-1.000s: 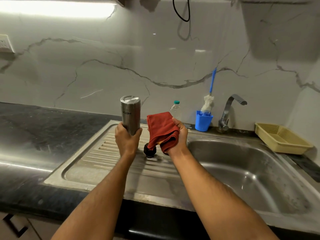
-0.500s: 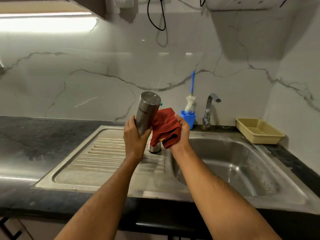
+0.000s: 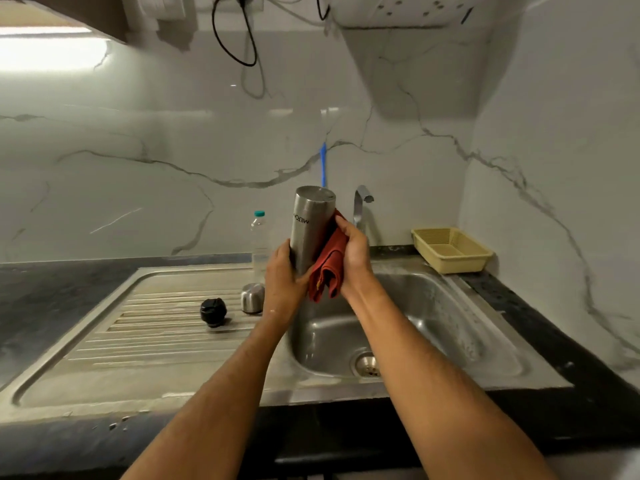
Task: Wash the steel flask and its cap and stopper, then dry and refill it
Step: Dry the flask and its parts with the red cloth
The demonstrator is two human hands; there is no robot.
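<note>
1. Steel, shiny and upside down: the flask (image 3: 310,233) is in the left hand (image 3: 284,275), whose fingers curl round its lower part. I think the bottom points up so water can drip out of the mouth, which the hands hide
2. The right hand (image 3: 354,252) pinches a folded red cloth (image 3: 327,268) and presses it flat on the flask's side, most likely to rub it dry
3. Both hands are held over the near edge of the sink bowl (image 3: 450,327), so drips would fall in there
4. Just left of the left hand, the steel cap (image 3: 252,297) and the black stopper (image 3: 213,311) sit on the ribbed draining board (image 3: 145,327), maybe so they can drain
5. Behind the left hand stands a clear bottle (image 3: 259,242), perhaps water for the refill
6. Behind the right hand is the tap (image 3: 361,206), and further right a yellow basket (image 3: 450,249)
</note>
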